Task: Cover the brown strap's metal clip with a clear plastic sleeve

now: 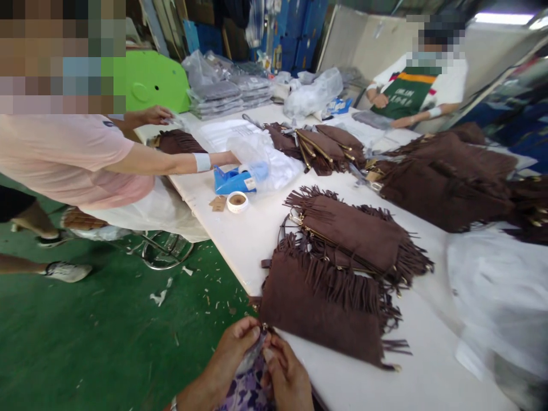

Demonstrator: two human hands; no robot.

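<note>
Low in the view, my left hand (233, 357) and my right hand (285, 365) come together at the table's near left edge. Both have fingers pinched around a small strap end with a metal clasp (264, 327) and a bit of clear plastic (250, 357). Just beyond them lies a dark brown fringed bag (321, 308), flat on the white table (231, 245). Behind it, more fringed bags are stacked, the top one (355, 228) with a zipper along its side. Exactly what each fingertip grips is partly hidden.
A blue tape dispenser (233, 180) and a white tape roll (237, 201) sit near a person's arm at left. Brown bags (445, 177) pile up at right, beside plastic sheeting (496, 291). Another person stands across the table. Scraps litter the green floor (149, 342).
</note>
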